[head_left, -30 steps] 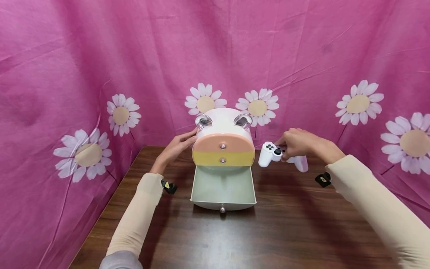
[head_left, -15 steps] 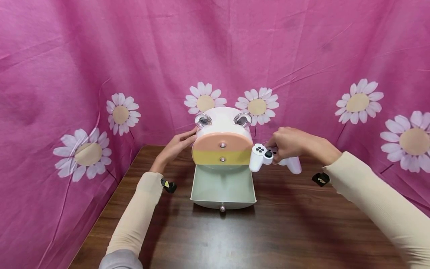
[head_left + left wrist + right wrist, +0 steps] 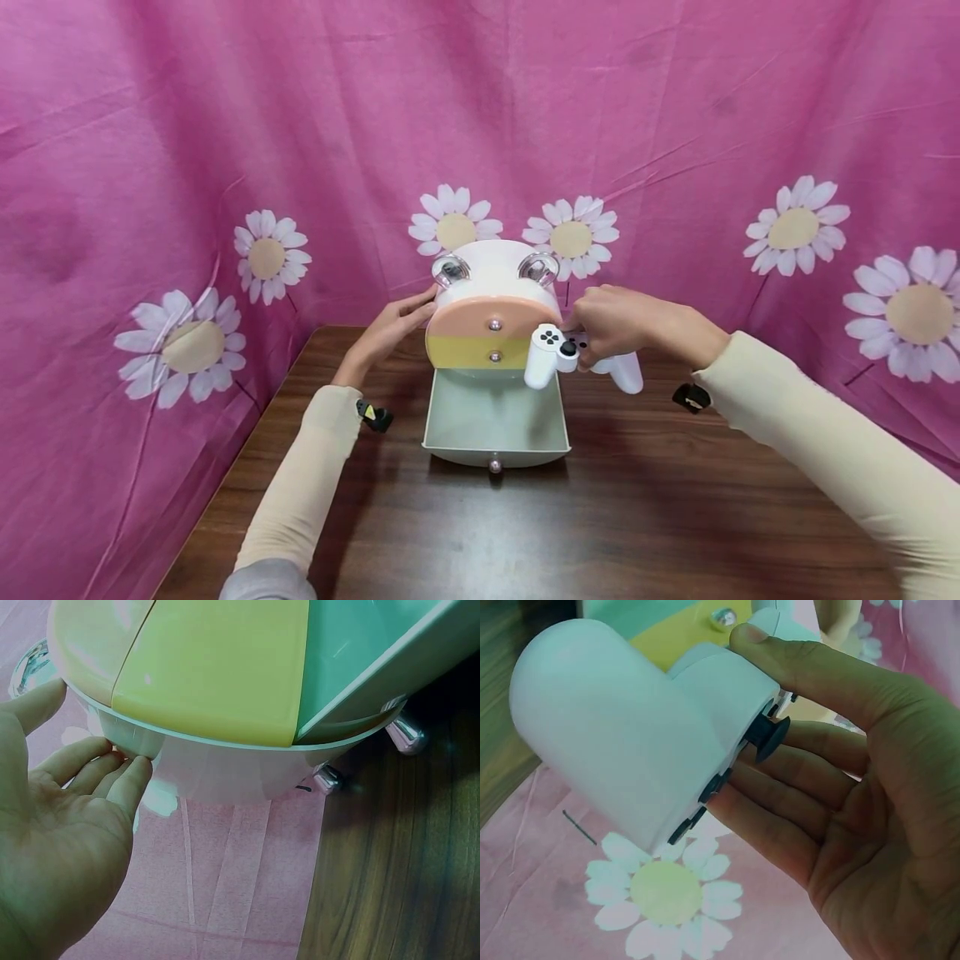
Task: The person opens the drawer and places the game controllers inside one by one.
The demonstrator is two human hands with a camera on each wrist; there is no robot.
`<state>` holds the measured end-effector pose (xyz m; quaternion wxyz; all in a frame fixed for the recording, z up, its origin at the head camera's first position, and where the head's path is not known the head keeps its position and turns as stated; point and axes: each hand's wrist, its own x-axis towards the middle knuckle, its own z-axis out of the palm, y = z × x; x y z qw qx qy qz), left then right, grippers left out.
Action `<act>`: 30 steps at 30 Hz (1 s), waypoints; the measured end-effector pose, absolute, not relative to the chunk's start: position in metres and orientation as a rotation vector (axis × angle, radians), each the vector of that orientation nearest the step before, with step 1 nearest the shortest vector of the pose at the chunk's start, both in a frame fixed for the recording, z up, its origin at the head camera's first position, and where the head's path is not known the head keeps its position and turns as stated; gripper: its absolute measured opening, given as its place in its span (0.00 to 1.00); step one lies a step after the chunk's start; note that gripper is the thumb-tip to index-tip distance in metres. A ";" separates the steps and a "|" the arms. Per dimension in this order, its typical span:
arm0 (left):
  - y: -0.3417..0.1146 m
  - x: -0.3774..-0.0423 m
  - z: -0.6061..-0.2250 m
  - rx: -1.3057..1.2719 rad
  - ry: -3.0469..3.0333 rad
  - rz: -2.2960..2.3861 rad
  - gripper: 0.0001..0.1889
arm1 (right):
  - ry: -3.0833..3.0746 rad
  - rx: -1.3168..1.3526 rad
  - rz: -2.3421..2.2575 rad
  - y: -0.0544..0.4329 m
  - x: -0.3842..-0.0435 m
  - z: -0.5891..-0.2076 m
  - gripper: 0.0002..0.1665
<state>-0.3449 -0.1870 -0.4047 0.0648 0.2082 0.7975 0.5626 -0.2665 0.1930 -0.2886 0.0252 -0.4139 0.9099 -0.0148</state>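
Observation:
A white game controller with black buttons and sticks hangs from my right hand, thumb and fingers pinching its middle. In the right wrist view one grip of the controller fills the upper left. It is held over the right edge of a small drawer cabinet with two round silvery eyes. The cabinet's pale green bottom drawer is pulled out, while the orange and yellow drawers above are closed. My left hand touches the cabinet's left side with extended fingertips, as the left wrist view also shows.
Everything stands on a dark brown wooden table. A pink curtain printed with white daisies hangs behind and along both sides. A silvery knob sticks out from the pulled-out drawer's front.
My right hand has carried the controller leftward, from beside the cabinet to over the drawer's right edge. My left hand stays against the cabinet, and the drawer keeps its position.

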 end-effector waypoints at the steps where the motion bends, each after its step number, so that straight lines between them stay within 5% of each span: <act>1: -0.187 -0.344 -0.405 0.630 2.408 1.699 0.33 | 2.811 -1.294 -0.032 0.190 -0.267 -0.289 0.16; 30: -0.189 -0.344 -0.405 0.631 2.397 1.703 0.33 | 2.718 -1.360 0.101 0.115 -0.269 -0.295 0.16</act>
